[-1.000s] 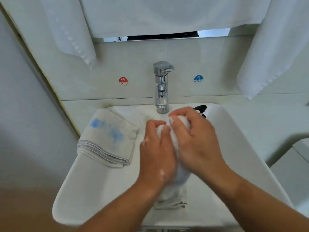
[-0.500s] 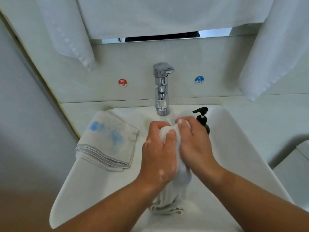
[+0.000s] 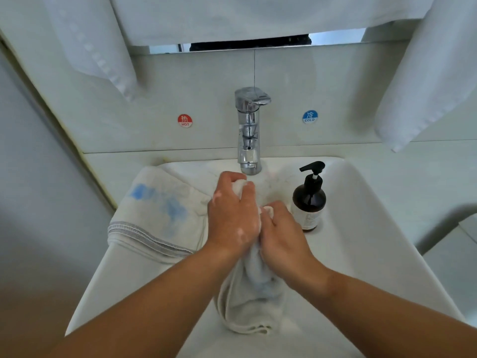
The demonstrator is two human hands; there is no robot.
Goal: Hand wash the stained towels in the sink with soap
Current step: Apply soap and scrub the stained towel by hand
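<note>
Over the white sink (image 3: pixel 366 228), both hands were closed tight on one wet towel (image 3: pixel 253 301). The left hand (image 3: pixel 232 218) sat higher, just below the spout of the chrome tap (image 3: pixel 249 130), with its fingers curled round the bunched top of the cloth; flecks of white suds lay across its back. The right hand (image 3: pixel 284 236) was pressed against it, a little lower and nearer the person, and it too gripped the towel, with a small knob of cloth showing above its knuckles. Below the two hands the rest of the towel hung down in a twisted rope into the basin, a faint bluish tint in its folds, and its end lay crumpled on the sink floor near the front edge.

A second towel (image 3: pixel 160 213) lay folded over the sink's left rim, well clear of the hands. It had blue smears on its upper face and a grey stitched border along its near edge. A dark pump bottle of soap (image 3: pixel 308 202) stood upright inside the sink at the right, just beside the right hand but not touching it.

On the tiled wall behind, a red HOT sticker (image 3: pixel 184 120) and a blue COLD sticker (image 3: pixel 309 116) flanked the tap. White cloths (image 3: pixel 426 73) hung from above at both sides, over the pale bench (image 3: pixel 418 182).
</note>
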